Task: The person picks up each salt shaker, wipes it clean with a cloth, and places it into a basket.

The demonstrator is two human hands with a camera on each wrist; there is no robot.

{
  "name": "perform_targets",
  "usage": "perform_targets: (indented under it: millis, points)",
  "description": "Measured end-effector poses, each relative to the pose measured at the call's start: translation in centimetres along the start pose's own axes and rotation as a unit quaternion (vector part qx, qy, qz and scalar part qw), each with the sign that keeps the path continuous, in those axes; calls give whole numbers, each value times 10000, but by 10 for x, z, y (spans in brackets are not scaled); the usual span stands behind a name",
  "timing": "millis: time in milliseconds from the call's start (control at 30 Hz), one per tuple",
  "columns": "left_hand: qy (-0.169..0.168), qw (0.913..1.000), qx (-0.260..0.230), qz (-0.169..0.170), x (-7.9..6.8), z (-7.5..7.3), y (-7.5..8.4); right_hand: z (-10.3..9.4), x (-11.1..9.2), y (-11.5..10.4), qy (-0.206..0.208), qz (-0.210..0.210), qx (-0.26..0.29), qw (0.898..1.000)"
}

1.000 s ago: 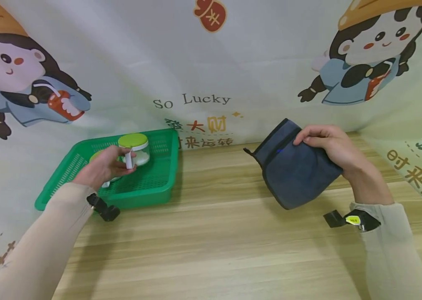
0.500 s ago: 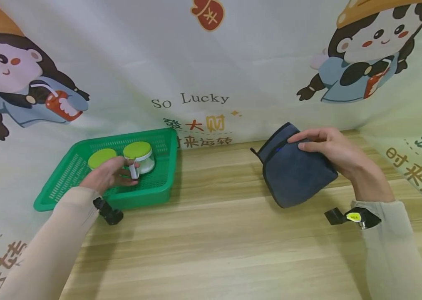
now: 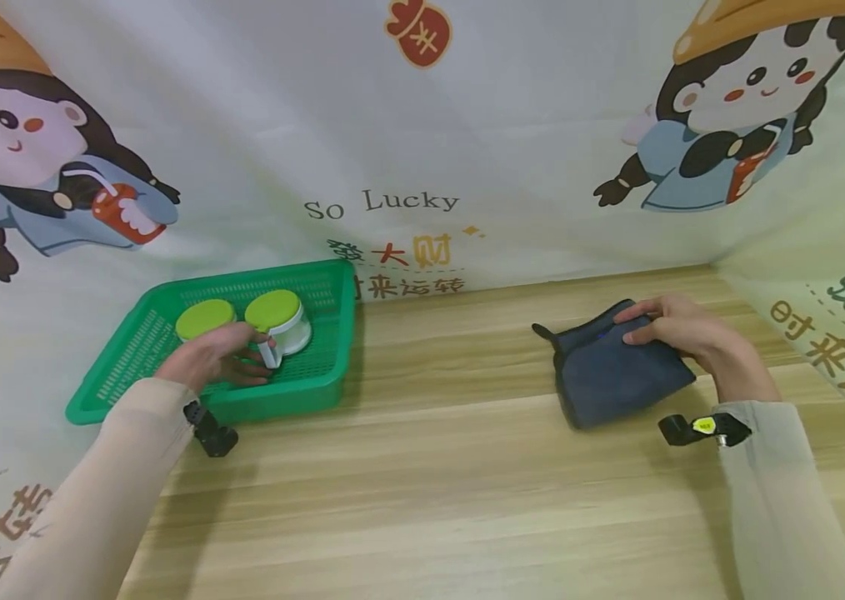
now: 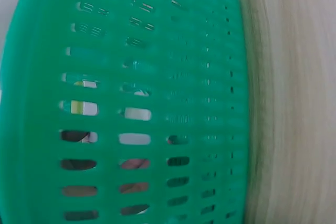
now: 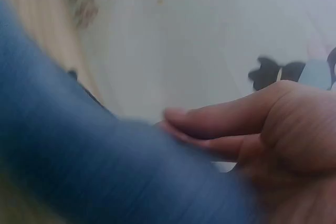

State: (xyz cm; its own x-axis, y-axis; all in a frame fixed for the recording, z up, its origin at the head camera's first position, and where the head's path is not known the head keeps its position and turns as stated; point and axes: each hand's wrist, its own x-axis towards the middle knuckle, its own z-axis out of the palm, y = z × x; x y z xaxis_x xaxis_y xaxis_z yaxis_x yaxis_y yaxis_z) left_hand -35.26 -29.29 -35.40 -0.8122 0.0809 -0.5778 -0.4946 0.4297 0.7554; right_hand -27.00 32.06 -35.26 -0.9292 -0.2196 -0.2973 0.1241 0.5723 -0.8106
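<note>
A clear jar with a green lid (image 3: 273, 309) and white handle sits low in the green plastic basket (image 3: 313, 402), slightly tilted. My left hand (image 3: 218, 354) reaches over the basket's near rim and holds the jar's handle between its fingers. Beside it a second green-lidded jar (image 3: 205, 318) is partly hidden by this hand. On the right, my right hand (image 3: 681, 332) pinches the upper edge of a dark blue fabric pouch (image 3: 621, 375) with black trim and a small loop. In the right wrist view the pouch (image 5: 115, 161) is blurred, with thumb and fingers at its edge.
The basket stands at the back left of the wooden table (image 3: 430, 483), against a printed cloth backdrop (image 3: 527, 142). More cloth hangs along the right side. From the left wrist view, the basket's slotted wall (image 4: 157, 77) hides most of the left hand.
My left hand has lowered the jar into the basket, uncovering the second jar's lid. My right hand has brought the pouch down towards the table and slightly to the right.
</note>
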Motion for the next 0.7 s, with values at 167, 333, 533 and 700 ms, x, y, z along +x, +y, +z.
perform_targets:
  millis: [167,333,533,700]
  points:
    - [45,9964,823,217,-8,3,1,-2,1,19,-102,736,-425,9963]
    - [91,9893,1410,366,-13,2,1,-2,3,28,-19,708,-471,9964]
    - [375,9746,2169,404,-15,0,5,-7,-1,20,611,434,-461,9961]
    - [514,9630,2612,414,-20,-5,11,-9,-9,5,866,197,-532,9946]
